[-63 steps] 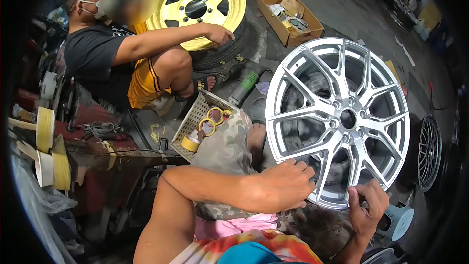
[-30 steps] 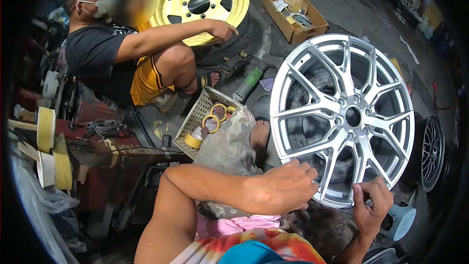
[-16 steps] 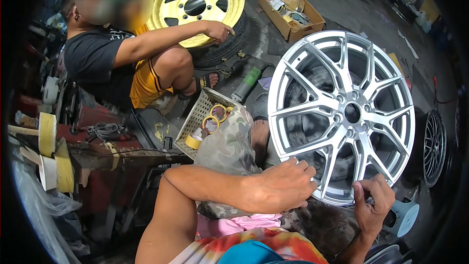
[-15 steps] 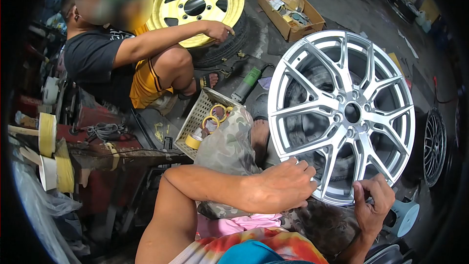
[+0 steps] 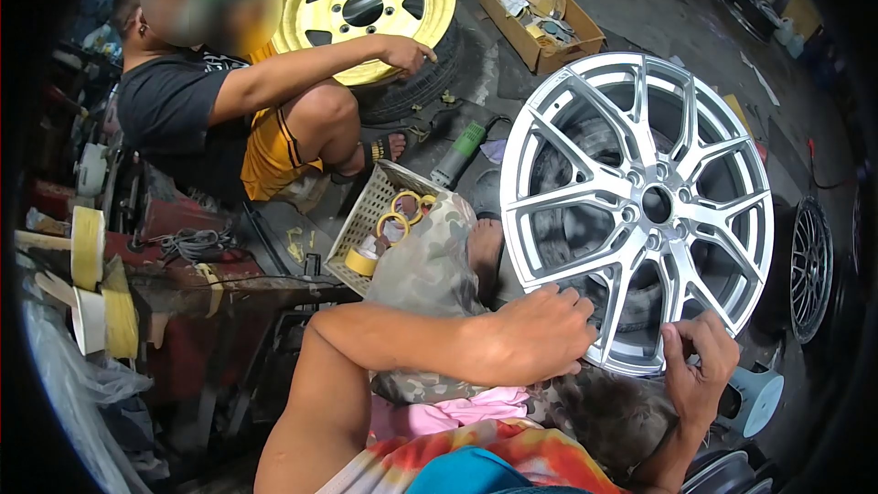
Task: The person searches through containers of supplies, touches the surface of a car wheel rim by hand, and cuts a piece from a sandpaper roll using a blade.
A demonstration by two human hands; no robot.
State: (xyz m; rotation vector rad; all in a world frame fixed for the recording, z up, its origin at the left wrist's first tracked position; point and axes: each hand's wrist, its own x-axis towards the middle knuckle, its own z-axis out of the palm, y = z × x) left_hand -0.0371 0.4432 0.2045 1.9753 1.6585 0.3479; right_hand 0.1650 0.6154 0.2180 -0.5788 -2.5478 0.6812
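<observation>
Silver wheel (image 5: pixel 679 212) overlapped at its lower edge by the curled left hand (image 5: pixel 546 334) and, farther right, the bent right hand (image 5: pixel 702 364); exact contact obscured. Tape rolls (image 5: pixel 362 263) held in perforated basket (image 5: pixel 355 221). Yellow wheel (image 5: pixel 402 16) partly covered by a co-worker's forearm (image 5: pixel 315 66). Open carton (image 5: pixel 572 52) seen on floor (image 5: pixel 631 0), filled with scraps.

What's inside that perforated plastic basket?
Inside the perforated plastic basket, yellow tape rolls show. The camouflage trouser leg covers its near right part, so anything there can't be seen.
</observation>
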